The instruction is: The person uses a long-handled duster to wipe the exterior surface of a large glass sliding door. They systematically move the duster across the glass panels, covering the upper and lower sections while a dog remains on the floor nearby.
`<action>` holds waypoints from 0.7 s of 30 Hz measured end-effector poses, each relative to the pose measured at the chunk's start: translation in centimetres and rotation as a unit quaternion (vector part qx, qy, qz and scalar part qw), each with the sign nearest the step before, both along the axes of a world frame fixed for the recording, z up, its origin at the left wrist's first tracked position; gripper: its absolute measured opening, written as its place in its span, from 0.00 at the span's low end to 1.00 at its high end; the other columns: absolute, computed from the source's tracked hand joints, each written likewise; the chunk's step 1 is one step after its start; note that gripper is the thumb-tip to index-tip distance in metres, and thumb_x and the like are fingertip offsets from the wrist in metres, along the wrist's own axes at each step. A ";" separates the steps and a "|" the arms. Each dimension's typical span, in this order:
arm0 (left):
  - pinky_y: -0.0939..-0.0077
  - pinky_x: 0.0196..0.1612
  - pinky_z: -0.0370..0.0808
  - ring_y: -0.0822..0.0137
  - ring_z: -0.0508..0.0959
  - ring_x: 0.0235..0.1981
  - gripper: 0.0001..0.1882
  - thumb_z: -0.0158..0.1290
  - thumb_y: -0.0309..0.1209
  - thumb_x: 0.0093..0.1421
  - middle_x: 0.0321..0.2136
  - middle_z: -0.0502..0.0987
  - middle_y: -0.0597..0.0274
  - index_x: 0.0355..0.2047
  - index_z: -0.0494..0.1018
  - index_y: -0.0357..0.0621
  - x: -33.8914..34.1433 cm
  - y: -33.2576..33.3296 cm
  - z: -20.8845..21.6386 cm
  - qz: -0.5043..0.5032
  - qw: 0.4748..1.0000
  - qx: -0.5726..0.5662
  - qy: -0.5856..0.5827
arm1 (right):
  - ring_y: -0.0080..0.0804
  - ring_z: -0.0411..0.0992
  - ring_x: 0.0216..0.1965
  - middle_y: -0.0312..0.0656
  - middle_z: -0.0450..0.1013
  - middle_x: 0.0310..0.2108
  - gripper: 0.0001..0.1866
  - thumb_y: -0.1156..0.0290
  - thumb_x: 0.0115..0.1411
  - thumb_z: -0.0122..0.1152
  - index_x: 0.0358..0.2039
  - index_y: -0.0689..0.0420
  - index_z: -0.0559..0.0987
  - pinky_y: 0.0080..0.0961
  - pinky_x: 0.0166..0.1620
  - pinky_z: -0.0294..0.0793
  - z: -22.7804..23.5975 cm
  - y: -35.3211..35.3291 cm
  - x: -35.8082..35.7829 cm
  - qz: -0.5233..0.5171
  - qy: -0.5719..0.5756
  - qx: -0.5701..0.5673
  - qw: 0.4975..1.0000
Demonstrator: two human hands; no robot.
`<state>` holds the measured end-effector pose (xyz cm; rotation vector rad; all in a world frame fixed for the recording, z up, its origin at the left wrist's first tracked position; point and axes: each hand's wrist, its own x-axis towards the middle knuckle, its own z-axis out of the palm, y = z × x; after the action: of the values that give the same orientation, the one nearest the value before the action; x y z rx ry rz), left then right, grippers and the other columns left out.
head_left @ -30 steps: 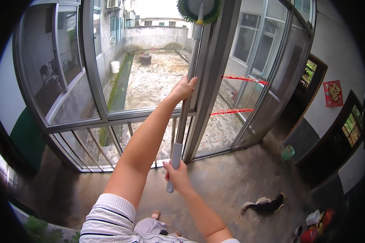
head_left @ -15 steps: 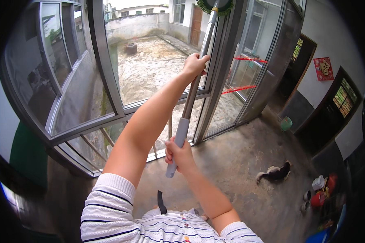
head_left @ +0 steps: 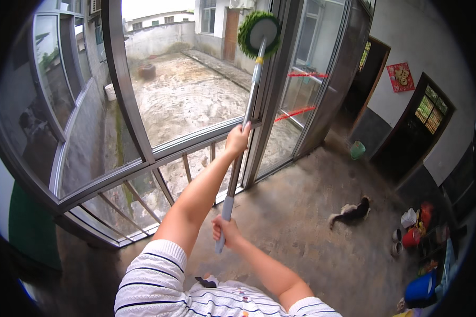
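Observation:
A long-handled mop (head_left: 256,79) leans up in front of me, its silver pole running up to a round head with green fringe and a grey disc. That mop head (head_left: 259,35) lies against the upper part of the window (head_left: 195,100), by its right frame. My left hand (head_left: 238,139) is closed round the middle of the metal pole. Lower down, my right hand (head_left: 226,231) wraps the grey grip (head_left: 227,208) near its bottom end.
A black-and-white animal (head_left: 350,213) lies on the concrete floor to the right. Beyond it are a green bucket (head_left: 357,150), shoes, red items and a blue tub (head_left: 421,286). Red tape (head_left: 296,113) crosses the glass beside the window, and metal bars (head_left: 137,196) line its lower part.
The mop has come down the window, so its whole green head now shows. My left hand has moved down with the pole, and my right hand slightly lower. The view has shifted a little.

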<state>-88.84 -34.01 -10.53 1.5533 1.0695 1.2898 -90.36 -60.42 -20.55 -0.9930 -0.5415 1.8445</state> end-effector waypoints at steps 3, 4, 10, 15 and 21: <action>0.71 0.16 0.68 0.67 0.72 0.11 0.26 0.45 0.52 0.63 0.12 0.68 0.62 0.22 0.67 0.41 1.1 -3.3 -2.2 0.030 0.998 -0.028 0.042 | 0.25 0.57 0.10 0.34 0.55 0.12 0.11 0.70 0.55 0.55 0.20 0.54 0.63 0.25 0.15 0.58 -3.3 -1.6 1.1 0.001 0.004 -0.040 0.999; 0.70 0.18 0.69 0.66 0.72 0.11 0.26 0.44 0.52 0.63 0.12 0.69 0.60 0.23 0.68 0.41 1.2 -3.8 -3.3 0.036 0.998 -0.032 0.048 | 0.25 0.57 0.10 0.34 0.56 0.11 0.12 0.70 0.55 0.55 0.19 0.54 0.63 0.25 0.15 0.59 -4.0 -2.1 1.3 0.002 0.003 -0.045 0.999; 0.55 0.35 0.72 0.51 0.79 0.25 0.28 0.39 0.54 0.64 0.20 0.76 0.46 0.27 0.72 0.39 1.6 -6.6 -9.7 0.084 0.980 -0.075 0.165 | 0.24 0.56 0.09 0.33 0.56 0.10 0.13 0.68 0.56 0.54 0.18 0.54 0.64 0.25 0.14 0.58 -8.9 -5.8 2.6 0.005 -0.021 -0.048 0.999; 0.59 0.29 0.73 0.54 0.78 0.21 0.24 0.45 0.48 0.63 0.20 0.76 0.46 0.27 0.71 0.37 2.1 -6.9 -6.8 0.084 0.983 -0.040 0.157 | 0.24 0.55 0.08 0.33 0.55 0.10 0.14 0.66 0.58 0.54 0.18 0.54 0.64 0.25 0.12 0.57 -8.1 -5.4 3.9 -0.002 -0.031 -0.012 0.999; 0.57 0.39 0.74 0.46 0.78 0.33 0.19 0.50 0.41 0.55 0.28 0.77 0.41 0.33 0.73 0.34 2.4 -2.9 3.9 0.120 0.975 0.112 0.147 | 0.24 0.55 0.08 0.33 0.54 0.10 0.14 0.68 0.57 0.53 0.17 0.55 0.64 0.26 0.12 0.57 0.5 0.0 5.1 -0.028 -0.096 0.062 0.993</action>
<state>-86.40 -36.87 -6.60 1.8728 1.3701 1.4089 -85.21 -60.40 -20.05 -1.0960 -0.7279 1.6558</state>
